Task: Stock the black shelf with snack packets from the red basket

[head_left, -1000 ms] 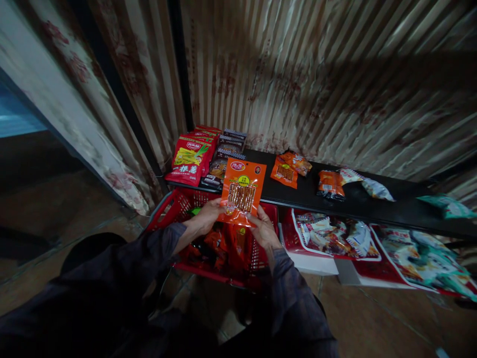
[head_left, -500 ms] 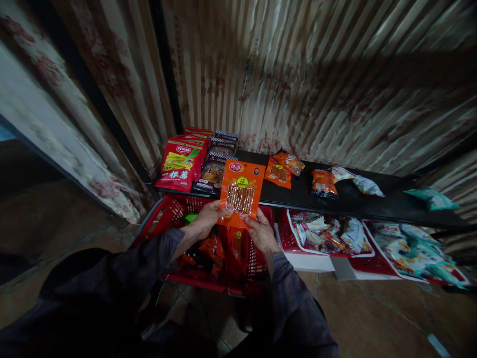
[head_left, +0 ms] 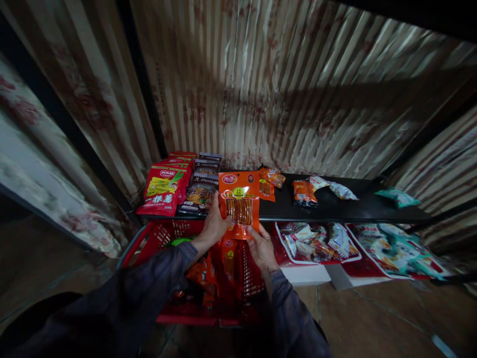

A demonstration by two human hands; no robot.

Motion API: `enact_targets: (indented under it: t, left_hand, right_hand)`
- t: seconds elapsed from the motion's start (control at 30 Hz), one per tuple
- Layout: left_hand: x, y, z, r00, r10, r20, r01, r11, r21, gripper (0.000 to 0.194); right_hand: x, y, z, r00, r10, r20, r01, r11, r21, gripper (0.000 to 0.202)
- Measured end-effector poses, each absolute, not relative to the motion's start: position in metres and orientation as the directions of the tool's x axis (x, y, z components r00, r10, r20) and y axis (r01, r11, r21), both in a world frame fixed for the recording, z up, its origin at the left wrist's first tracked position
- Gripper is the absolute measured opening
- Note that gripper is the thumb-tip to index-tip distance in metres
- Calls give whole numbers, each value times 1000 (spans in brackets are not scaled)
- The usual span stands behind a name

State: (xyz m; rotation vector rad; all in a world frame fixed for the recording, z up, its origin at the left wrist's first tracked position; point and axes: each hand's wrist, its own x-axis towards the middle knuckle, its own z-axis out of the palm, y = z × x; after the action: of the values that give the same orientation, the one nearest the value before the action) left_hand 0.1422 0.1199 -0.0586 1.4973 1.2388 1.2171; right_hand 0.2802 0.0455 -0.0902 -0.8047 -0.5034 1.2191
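An orange snack packet [head_left: 239, 204] with a clear window showing brown sticks is held upright between my two hands. My left hand [head_left: 215, 222] grips its left side, thumb across the front. At the lower right edge, my right hand [head_left: 262, 246] pinches it. Below lies a red basket [head_left: 145, 246] with more orange packets [head_left: 204, 278] inside. Behind the held packet, a black shelf [head_left: 279, 213] carries red snack bags [head_left: 164, 191] and dark potato snack bags [head_left: 199, 194] on the left. Another orange packet [head_left: 267, 190] lies just behind the held one, partly covered.
Further right on the shelf are an orange-and-black packet [head_left: 304, 193], white packets [head_left: 343, 191] and a green packet [head_left: 398, 197]. Two more red baskets [head_left: 280, 251] of wrapped snacks stand under the shelf's front edge. Dark posts [head_left: 143, 84] and a pleated curtain [head_left: 238, 99] border the shelf.
My left hand has moved up along the packet's left side, its thumb now over the front. My right hand stays at the lower right corner. The view has shifted.
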Motion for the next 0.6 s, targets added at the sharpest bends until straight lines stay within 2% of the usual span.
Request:
enact_targets:
  t: [0.17, 0.43, 0.6]
  left_hand:
    - [149, 119, -53, 110, 962, 252, 127, -265, 956, 94]
    - [142, 121, -38, 147, 969, 200, 250, -233, 940, 65]
    - [140, 125, -36, 143, 966, 216, 173, -239, 956, 55]
  right_hand:
    - [282, 42, -86, 300, 953, -44, -615, 158, -772, 29]
    - [283, 35, -83, 261, 965, 11, -573, 164, -803, 29]
    - [284, 31, -78, 227, 974, 24, -579, 154, -801, 29]
